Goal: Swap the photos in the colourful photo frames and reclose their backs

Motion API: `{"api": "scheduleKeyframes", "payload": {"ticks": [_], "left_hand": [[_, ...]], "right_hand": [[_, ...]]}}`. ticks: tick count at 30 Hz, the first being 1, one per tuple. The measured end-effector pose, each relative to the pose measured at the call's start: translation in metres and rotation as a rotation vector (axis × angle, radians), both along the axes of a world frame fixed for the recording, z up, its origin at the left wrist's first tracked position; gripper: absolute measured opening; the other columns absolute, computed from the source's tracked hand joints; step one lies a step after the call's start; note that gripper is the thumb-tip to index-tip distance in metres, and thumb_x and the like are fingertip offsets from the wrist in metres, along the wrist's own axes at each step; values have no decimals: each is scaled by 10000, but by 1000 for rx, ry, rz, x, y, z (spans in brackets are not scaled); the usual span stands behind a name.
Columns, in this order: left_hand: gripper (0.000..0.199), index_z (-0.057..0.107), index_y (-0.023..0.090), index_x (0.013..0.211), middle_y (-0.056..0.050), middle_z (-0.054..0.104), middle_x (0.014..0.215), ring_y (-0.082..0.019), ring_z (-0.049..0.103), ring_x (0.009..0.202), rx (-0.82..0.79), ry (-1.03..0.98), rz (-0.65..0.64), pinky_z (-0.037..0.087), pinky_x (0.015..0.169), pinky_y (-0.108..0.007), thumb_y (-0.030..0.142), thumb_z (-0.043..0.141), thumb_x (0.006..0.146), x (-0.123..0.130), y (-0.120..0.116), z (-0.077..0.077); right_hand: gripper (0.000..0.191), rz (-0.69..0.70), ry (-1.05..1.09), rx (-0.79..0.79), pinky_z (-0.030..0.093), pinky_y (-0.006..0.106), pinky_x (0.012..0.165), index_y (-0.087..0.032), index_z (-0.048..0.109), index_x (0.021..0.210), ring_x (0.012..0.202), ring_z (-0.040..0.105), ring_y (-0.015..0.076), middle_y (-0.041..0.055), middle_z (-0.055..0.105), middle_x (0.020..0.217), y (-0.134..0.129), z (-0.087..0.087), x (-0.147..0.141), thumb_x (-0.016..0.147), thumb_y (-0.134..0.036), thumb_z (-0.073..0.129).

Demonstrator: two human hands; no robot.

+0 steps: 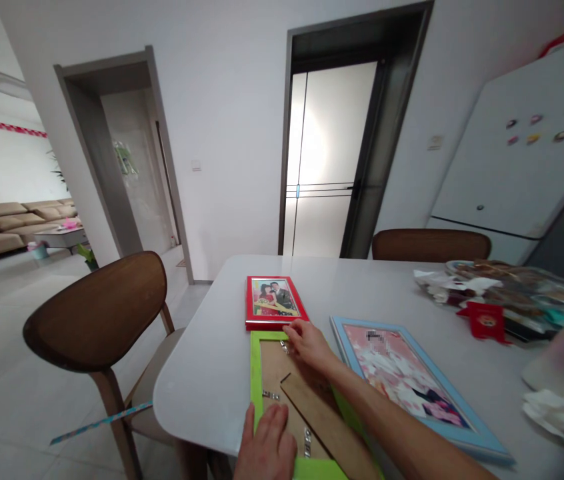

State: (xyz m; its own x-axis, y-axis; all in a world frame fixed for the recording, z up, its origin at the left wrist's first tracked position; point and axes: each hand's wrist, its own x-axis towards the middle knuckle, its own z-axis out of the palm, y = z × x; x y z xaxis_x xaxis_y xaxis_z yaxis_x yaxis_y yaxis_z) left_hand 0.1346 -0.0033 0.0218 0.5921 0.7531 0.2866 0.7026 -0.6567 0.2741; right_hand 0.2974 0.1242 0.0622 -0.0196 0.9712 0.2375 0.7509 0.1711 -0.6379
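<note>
A green picture frame (256,363) lies back side up on the table in front of me. Its brown backing (272,357) carries small metal fittings (271,395) and a long brown stand leg (319,420). My left hand (268,445) rests on the frame's lower left, fingers extended over the rim and backing. At the top edge, my right hand (309,343) has its fingers bent and closed on the rim. Just beyond it sits a red picture frame (249,303) with a photo of two people. A light blue picture frame (442,360) lies face up to the right.
The white table (212,373) has a rounded front left corner. Plastic bags (532,283), a red packet (487,322) and crumpled tissue (557,407) occupy its right side. One brown chair (107,313) stands at left, another chair (432,245) behind the table.
</note>
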Motion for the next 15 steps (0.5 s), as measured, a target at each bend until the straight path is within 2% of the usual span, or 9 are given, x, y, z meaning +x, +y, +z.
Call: {"api": "scheduleKeyframes", "payload": {"ticks": [2, 4, 6, 8, 10, 13, 14, 15], "left_hand": [[115, 522, 233, 885, -78, 521, 1184, -233, 452, 1106, 53, 35, -28, 360, 925, -458, 247, 461, 789, 2, 3, -4], [112, 526, 236, 878, -71, 559, 1139, -226, 478, 1082, 59, 11, -25, 358, 927, -452, 249, 461, 787, 3, 5, 0], [132, 528, 232, 860, -80, 574, 1115, -247, 492, 1062, 37, -79, -27, 336, 930, -482, 304, 518, 750, 2, 3, 11], [194, 522, 228, 836, -91, 563, 1123, -271, 486, 1061, 1, -255, -28, 336, 917, -490, 353, 573, 697, 5, 0, 28], [184, 508, 224, 786, -96, 550, 1132, -273, 476, 1066, -54, -549, 19, 372, 887, -445, 371, 566, 691, 17, -5, 46], [240, 500, 208, 719, -113, 529, 1147, -283, 487, 1049, -233, -1044, 84, 417, 828, -376, 443, 537, 689, 48, -14, 65], [274, 505, 200, 722, -120, 520, 1155, -286, 492, 1041, -303, -1170, 88, 426, 814, -361, 467, 545, 674, 59, -17, 69], [300, 509, 193, 737, -124, 516, 1157, -286, 494, 1037, -359, -1273, 95, 432, 805, -346, 476, 565, 654, 69, -18, 74]], "right_hand": [[284, 45, 60, 29, 412, 247, 614, -164, 563, 777, 691, 567, 146, 39, 627, 750, -16, 11, 17, 791, -350, 349], [272, 46, 150, 42, 428, 248, 636, -168, 551, 829, 728, 570, 147, 42, 622, 800, -38, 18, 40, 780, -351, 355], [259, -52, 377, 20, 439, 252, 600, -172, 537, 853, 695, 570, 150, 46, 613, 794, -62, 20, 60, 759, -359, 385], [234, -161, 719, -38, 432, 245, 542, -179, 533, 827, 620, 560, 139, 37, 604, 743, -86, 16, 67, 731, -371, 438], [231, -146, 1040, -164, 420, 233, 513, -180, 543, 781, 570, 552, 125, 22, 603, 689, -107, 8, 56, 710, -393, 490], [348, 66, 1404, -487, 424, 254, 505, -164, 577, 827, 581, 578, 148, 42, 632, 687, -125, -3, 18, 689, -476, 513], [370, 116, 1525, -500, 435, 263, 536, -154, 586, 834, 631, 591, 161, 56, 644, 716, -128, -4, 7, 678, -484, 526], [365, 125, 1632, -448, 446, 270, 587, -148, 596, 829, 687, 597, 169, 60, 652, 746, -129, -3, 0, 663, -471, 554]]}}
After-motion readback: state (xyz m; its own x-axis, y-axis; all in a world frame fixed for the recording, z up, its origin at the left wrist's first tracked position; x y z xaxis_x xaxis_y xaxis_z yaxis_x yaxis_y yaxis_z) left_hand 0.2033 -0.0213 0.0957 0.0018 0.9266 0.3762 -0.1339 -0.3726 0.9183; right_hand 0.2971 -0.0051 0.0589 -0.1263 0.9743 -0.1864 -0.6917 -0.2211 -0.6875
